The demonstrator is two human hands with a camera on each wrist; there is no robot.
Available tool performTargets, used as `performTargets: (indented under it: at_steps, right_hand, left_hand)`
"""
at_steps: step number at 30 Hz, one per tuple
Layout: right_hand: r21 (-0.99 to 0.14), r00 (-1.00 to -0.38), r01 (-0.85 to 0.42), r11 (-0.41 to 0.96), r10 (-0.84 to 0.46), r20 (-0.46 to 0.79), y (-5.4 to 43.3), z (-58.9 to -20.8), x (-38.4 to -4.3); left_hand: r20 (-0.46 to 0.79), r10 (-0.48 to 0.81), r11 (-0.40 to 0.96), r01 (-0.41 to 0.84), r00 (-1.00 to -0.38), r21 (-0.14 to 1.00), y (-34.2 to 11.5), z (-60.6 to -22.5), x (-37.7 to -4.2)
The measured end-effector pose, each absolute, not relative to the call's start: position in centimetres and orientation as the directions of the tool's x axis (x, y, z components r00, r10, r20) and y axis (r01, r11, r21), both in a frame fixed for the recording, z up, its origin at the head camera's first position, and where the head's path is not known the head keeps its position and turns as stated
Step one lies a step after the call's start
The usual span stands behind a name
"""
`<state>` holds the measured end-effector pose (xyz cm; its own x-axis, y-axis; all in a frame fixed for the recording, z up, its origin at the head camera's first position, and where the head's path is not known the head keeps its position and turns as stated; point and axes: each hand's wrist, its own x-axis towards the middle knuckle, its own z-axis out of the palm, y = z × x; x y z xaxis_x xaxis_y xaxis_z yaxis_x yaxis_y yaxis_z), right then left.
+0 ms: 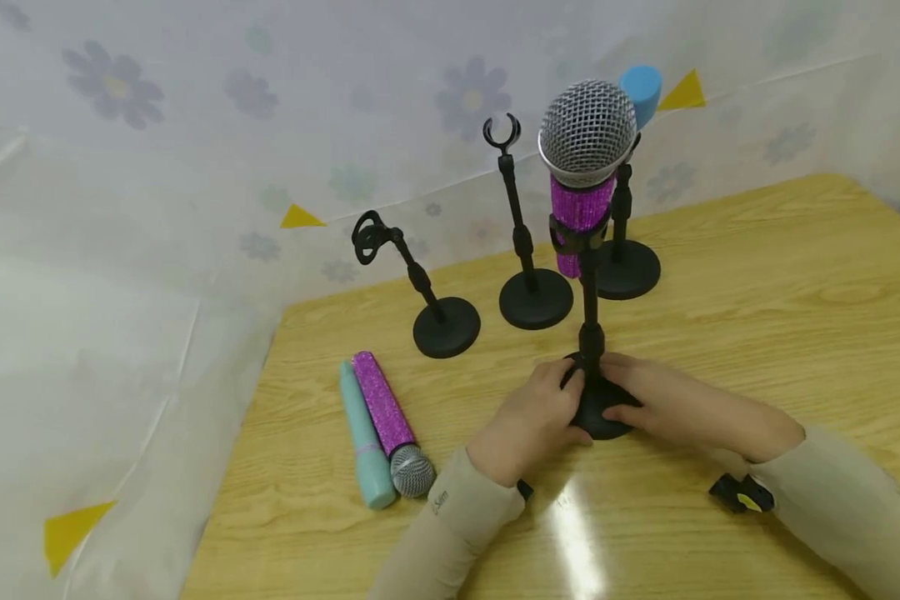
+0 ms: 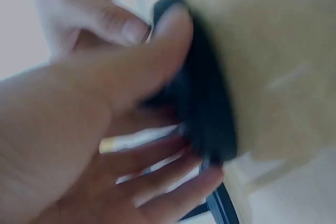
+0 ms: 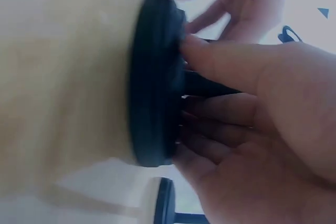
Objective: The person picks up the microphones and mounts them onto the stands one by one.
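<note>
A black microphone stand (image 1: 591,304) stands in front, its clip bearing a glittery purple microphone (image 1: 581,204) with a silver mesh head on top. My left hand (image 1: 528,421) grips the left side of the round base, thumb at the rim. On the right side, my right hand (image 1: 663,400) holds the same base, with its thumb and fingers spread around the pole. Both wrist views show the dark base (image 2: 210,98) close up, low over the wooden table. Part of the base is hidden under the fingers.
Behind are two bare stands, one with a tilted clip (image 1: 446,327) and one upright (image 1: 536,300). Another stand (image 1: 628,271) bears a blue-topped microphone (image 1: 641,90). At left lie a teal microphone (image 1: 365,442) and another purple microphone (image 1: 385,400). A flowered sheet (image 1: 345,108) hangs behind the table (image 1: 780,283).
</note>
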<state>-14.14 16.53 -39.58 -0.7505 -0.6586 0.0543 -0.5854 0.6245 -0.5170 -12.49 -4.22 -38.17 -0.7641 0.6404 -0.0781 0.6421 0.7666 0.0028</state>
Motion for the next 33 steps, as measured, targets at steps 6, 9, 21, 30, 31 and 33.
performTargets:
  at_steps: [6,9,21,30,31,33]
  right_hand:
    - [-0.489,-0.747,-0.601,0.632,-0.661,0.064,16.9,-40.4,-13.4]
    - [-0.492,-0.745,-0.607,0.624,-0.662,0.078,16.9,-40.5,-13.4]
    - [-0.499,-0.771,-0.587,0.637,-0.628,0.105,18.7,-40.8,-14.3]
    - [-0.477,-0.8,-0.57,0.669,-0.585,0.134,21.6,-41.5,-15.0]
    - [-0.473,-0.8,-0.574,0.669,-0.581,0.149,22.0,-41.6,-15.0]
    - [-0.463,-0.798,-0.584,0.666,-0.574,0.182,22.5,-41.8,-15.1]
  left_hand:
    - [0.018,0.631,0.767,0.621,-0.775,-0.161,-3.5,-38.8,-11.8]
    - [0.014,0.636,0.76,0.623,-0.772,-0.187,-3.3,-38.7,-11.9]
    - [0.041,0.642,0.733,0.597,-0.766,-0.325,-0.8,-38.9,-12.5]
    - [0.099,0.638,0.73,0.56,-0.763,-0.391,2.4,-39.2,-12.8]
    - [0.102,0.641,0.728,0.56,-0.761,-0.395,2.7,-39.1,-12.9]
    - [0.103,0.645,0.724,0.562,-0.758,-0.399,3.2,-39.1,-13.0]
